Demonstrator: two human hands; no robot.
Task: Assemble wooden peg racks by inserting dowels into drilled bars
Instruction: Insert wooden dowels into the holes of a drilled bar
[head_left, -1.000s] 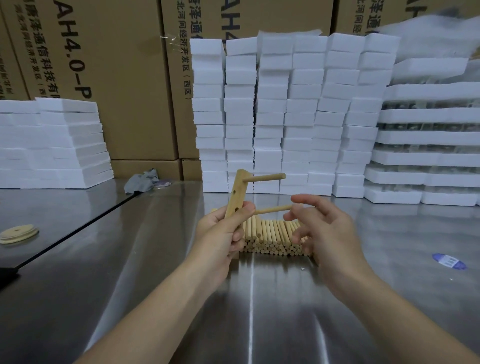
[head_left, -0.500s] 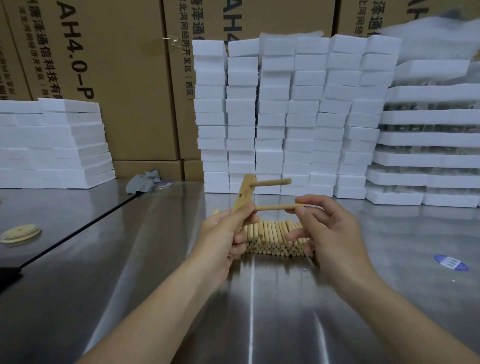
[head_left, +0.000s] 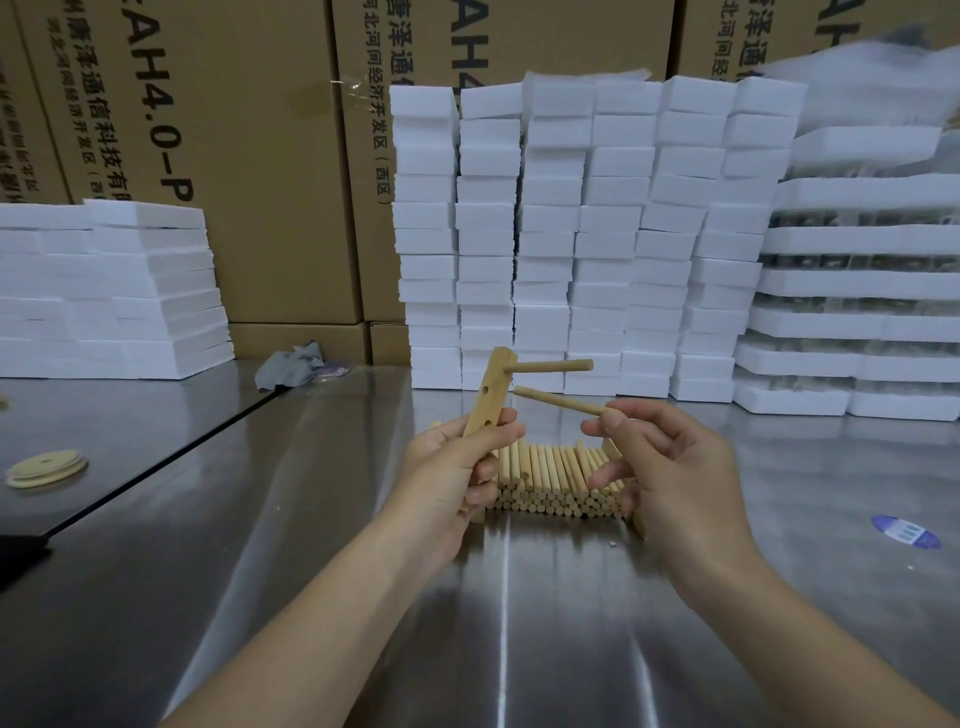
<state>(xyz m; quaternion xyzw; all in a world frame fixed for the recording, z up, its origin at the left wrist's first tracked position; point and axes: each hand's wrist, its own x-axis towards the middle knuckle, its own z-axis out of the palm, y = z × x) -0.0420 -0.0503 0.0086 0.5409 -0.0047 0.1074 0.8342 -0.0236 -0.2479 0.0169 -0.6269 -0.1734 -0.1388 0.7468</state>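
Two grips: left hand (head_left: 457, 467) bar (head_left: 488, 395), right hand (head_left: 675, 467) dowel (head_left: 558, 401).

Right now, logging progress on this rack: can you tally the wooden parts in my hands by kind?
Drilled bar, gripped by left hand: 1
Seated dowel in the bar's top hole: 1
Loose dowel, pinched by right hand: 1
Total: 3

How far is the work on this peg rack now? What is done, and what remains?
Done: the top dowel sits in the drilled bar, which the left hand grips. In hand: the right hand pinches a second dowel, tilted, its tip close to the bar but not seated. Left: at least two empty holes show below, and the dowel pile waits on the table.
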